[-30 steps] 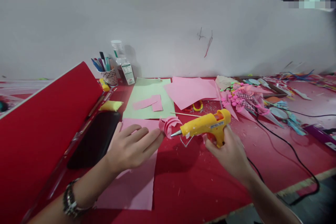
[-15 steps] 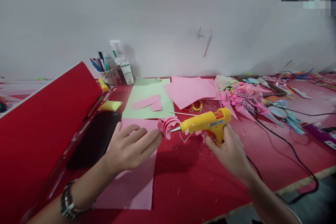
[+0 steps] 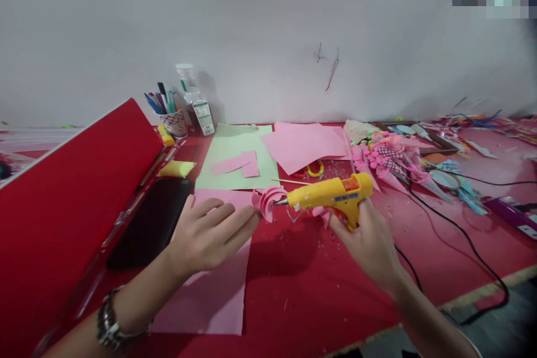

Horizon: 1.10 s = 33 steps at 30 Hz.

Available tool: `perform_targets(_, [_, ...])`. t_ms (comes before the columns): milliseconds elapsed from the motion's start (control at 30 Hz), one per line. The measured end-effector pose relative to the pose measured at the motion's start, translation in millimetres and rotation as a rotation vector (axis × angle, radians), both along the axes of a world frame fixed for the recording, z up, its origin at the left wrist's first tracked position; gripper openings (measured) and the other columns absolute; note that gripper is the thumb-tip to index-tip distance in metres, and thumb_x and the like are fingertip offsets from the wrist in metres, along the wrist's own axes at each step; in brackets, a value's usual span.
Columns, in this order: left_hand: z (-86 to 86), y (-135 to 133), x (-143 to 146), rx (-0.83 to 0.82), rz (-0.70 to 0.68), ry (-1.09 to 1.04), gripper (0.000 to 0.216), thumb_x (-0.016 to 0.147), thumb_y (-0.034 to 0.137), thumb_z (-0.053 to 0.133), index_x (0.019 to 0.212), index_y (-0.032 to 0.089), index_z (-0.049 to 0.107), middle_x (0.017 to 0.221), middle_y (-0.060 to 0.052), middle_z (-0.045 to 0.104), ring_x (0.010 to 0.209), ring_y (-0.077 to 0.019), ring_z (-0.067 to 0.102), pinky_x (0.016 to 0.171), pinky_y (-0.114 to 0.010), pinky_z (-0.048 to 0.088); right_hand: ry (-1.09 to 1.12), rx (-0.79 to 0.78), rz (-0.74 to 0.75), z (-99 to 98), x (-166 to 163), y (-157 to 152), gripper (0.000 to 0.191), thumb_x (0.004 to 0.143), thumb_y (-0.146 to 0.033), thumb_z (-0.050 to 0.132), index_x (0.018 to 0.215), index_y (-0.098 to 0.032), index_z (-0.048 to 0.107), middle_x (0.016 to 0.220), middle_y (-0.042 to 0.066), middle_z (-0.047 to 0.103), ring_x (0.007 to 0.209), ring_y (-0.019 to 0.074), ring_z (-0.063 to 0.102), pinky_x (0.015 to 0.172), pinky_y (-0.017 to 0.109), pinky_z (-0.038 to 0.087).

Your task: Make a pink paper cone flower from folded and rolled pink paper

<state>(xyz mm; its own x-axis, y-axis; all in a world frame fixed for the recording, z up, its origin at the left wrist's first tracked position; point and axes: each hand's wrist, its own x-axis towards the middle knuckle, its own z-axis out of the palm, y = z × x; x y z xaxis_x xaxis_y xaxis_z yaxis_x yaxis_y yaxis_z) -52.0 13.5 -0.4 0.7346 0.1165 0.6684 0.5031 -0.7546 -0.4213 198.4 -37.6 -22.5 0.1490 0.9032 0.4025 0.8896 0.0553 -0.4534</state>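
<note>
My left hand [image 3: 213,232] is closed on a curled pink paper flower [image 3: 265,204], pinching its left edge at the fingertips. My right hand [image 3: 367,246] grips the handle of a yellow hot glue gun [image 3: 329,193], whose metal nozzle points left and reaches into the flower's curls. Whether the tip touches the paper, I cannot tell. Behind the gun's trigger area shows a small pink paper piece [image 3: 322,215]. Under my left hand lies a pink paper sheet [image 3: 222,302]. A thin wooden stick [image 3: 289,181] lies just beyond the gun.
A black phone-like slab [image 3: 149,224] lies left, beside a red board [image 3: 75,207]. Behind are a pen cup [image 3: 173,123], a bottle [image 3: 195,106], green paper [image 3: 226,142], pink sheets [image 3: 308,142] and yellow-handled scissors [image 3: 315,168]. Rightward are pink cones [image 3: 394,159] and a black cord [image 3: 465,226].
The glue gun has shifted slightly right and down at its nozzle, which now sits against or inside the flower's edge. My left hand and the flower have hardly moved.
</note>
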Motion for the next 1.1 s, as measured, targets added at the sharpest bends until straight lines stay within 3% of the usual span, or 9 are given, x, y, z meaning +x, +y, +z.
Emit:
perform_targets(500, [-2.0,0,-1,-0.016,-0.002,0.015,0.009,0.074,0.008,0.057,0.071,0.017,0.058,0.069,0.004,0.065,0.051,-0.0089,0.052,0.052,-0.025,0.04,-0.335,0.226,-0.033,-3.6,0,2,0.015,0.078,-0.031,0.04,0.076,-0.017,0.045,0.059,0.006,0.059,0.047,0.0179,0.055,0.041,0.025,0.032])
perform_targets(867, [-3.7,-2,0,-0.025,-0.012,-0.002,0.009,0.072,0.009,0.059,0.072,0.017,0.057,0.069,0.004,0.065,0.052,-0.0096,0.053,0.055,-0.026,0.041,-0.427,0.285,0.003,-10.3,3,3,0.02,0.081,-0.029,0.037,0.089,-0.013,0.046,0.071,0.009,0.06,0.06,0.0201,0.058,0.047,0.027,0.039])
perform_targets(1100, [-8.8,3,-3,-0.073,0.001,-0.019,0.009,0.073,0.009,0.059,0.074,0.018,0.058,0.07,0.003,0.064,0.053,-0.0094,0.054,0.053,-0.025,0.039,-0.466,0.147,-0.035,-16.8,15,4,0.034,0.078,-0.047,0.043,0.087,-0.015,0.048,0.074,0.008,0.058,0.063,0.0206,0.058,0.049,0.026,0.039])
